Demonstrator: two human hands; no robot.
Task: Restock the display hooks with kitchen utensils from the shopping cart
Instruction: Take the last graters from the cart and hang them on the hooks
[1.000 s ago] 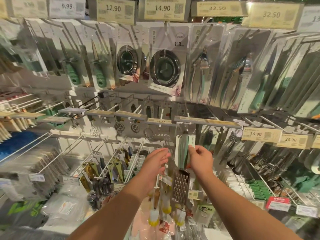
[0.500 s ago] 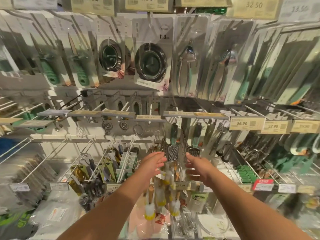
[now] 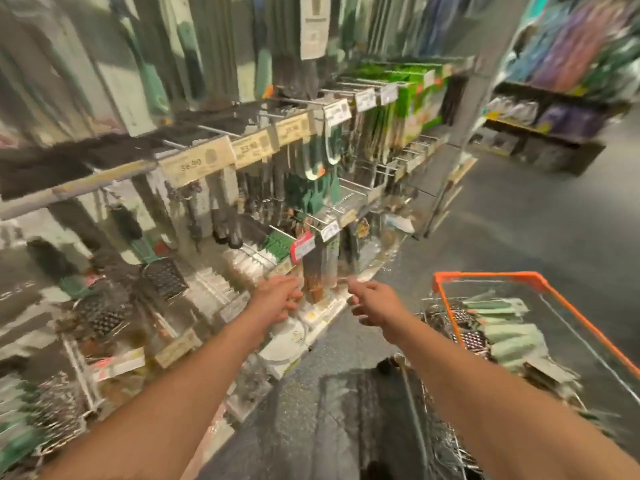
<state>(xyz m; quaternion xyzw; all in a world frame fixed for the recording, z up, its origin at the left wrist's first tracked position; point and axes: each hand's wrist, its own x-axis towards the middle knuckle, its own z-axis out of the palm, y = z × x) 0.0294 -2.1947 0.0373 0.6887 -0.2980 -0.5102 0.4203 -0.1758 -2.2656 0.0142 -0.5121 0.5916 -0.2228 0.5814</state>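
Head view, heavily blurred: both arms reach out, left hand (image 3: 277, 296) and right hand (image 3: 372, 304) with fingers loose and holding nothing, hanging between the display hooks (image 3: 221, 131) and the shopping cart (image 3: 485, 277) at the right. The graters (image 3: 505, 332) lie piled in the cart, green handles up. They look light and stiff, with rough steel faces, so I'd take one by its handle or card, not the blade

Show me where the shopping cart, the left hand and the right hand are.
shopping cart (image 3: 491, 276): head view, orange top rim.
left hand (image 3: 277, 296): head view, back of the hand.
right hand (image 3: 375, 304): head view, back of the hand.
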